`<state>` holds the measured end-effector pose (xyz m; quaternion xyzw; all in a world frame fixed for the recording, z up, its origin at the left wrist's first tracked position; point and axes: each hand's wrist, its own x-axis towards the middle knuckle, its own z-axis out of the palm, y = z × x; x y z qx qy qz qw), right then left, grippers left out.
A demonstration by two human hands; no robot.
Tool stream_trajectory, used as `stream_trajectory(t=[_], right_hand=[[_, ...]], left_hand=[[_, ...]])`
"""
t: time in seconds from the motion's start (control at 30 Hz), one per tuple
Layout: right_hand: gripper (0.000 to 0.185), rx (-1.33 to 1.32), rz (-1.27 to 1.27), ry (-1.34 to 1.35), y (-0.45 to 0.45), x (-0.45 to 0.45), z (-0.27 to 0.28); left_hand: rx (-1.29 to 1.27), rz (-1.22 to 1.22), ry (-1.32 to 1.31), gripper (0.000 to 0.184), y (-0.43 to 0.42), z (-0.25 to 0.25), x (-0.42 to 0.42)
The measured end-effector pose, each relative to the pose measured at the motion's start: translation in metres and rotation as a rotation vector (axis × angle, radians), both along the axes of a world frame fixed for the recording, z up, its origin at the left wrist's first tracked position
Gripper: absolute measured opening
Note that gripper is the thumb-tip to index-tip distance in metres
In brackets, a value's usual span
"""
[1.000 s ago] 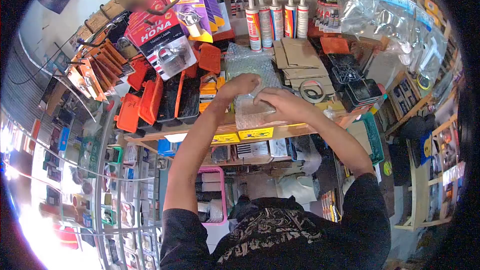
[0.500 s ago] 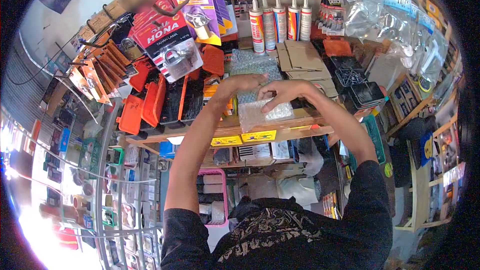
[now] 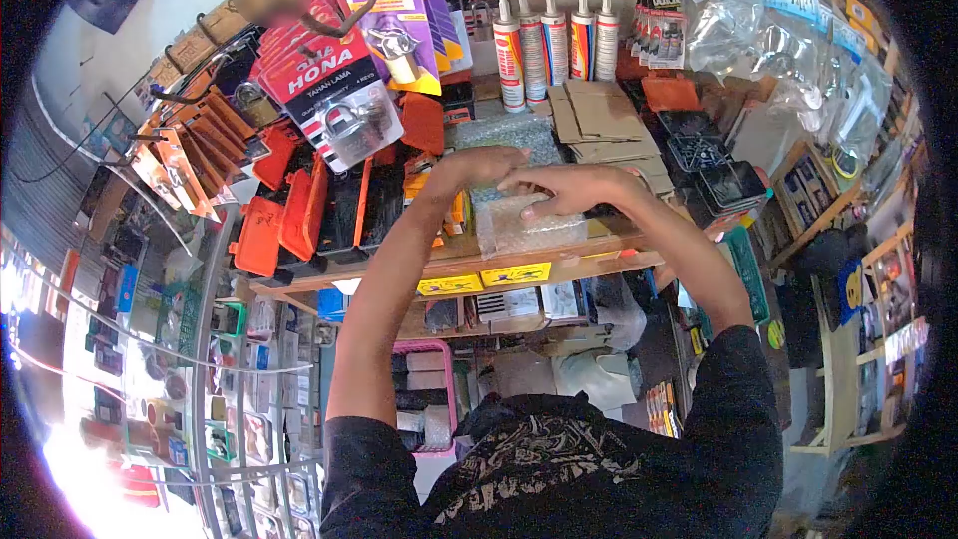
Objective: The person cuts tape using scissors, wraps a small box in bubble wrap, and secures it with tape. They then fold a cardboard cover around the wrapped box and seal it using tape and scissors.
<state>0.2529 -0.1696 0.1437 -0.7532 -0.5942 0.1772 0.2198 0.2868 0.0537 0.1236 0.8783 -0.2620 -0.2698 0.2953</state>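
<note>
On the counter [image 3: 614,243], centre of the frame: bubble wrap [image 3: 534,232] lay beneath your hands, with a near part by the front edge and a far part higher in the frame; whether they were one sheet could not be told.
Left hand [image 3: 491,165]: you had it over the wrap, its fingers pointing to the right; their grip could not be told.
Right hand [image 3: 561,187]: you had it just beside the left, thumb and fingers parted over the near part; whether they pinched it could not be told.
Cardboard pieces [image 3: 604,112]: they lay stacked, right of the wrap.
Sealant tubes [image 3: 556,52]: five stood upright at the upper centre.
Padlock packs [image 3: 349,125]: they hung at the upper left, above orange-lidded cases [image 3: 261,237].
</note>
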Motion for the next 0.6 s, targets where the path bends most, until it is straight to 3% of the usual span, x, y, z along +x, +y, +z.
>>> stream_trajectory(t=[0.03, 0.1, 0.2, 0.33, 0.43, 0.5, 0.6], right_hand=[[0.049, 0.135, -0.024, 0.054, -0.002, -0.007, 0.001], [0.054, 0.092, -0.048, 0.019, -0.005, -0.014, 0.002], [0.064, 0.100, -0.057, -0.089, -0.012, -0.029, 0.002], [0.076, 0.152, -0.077, -0.255, -0.017, -0.035, -0.005], [0.078, -0.022, -0.144, -0.187, -0.015, -0.033, 0.005], [0.079, 0.000, -0.117, -0.105, -0.014, -0.023, -0.002], [0.078, 0.067, -0.042, -0.012, -0.011, -0.009, -0.014]], left_hand=[[0.000, -0.006, 0.001, 0.066, 0.001, -0.009, 0.008], [-0.061, 0.074, -0.071, 0.066, 0.006, -0.036, 0.026], [0.005, 0.114, -0.052, 0.079, -0.002, 0.006, -0.010], [-0.003, 0.104, -0.040, 0.078, -0.004, 0.013, -0.013], [-0.030, 0.133, -0.064, 0.064, -0.008, 0.014, -0.016], [0.122, 0.190, -0.378, 0.058, -0.008, 0.009, -0.016], [0.185, 0.100, -0.228, 0.054, -0.009, 0.010, -0.004]])
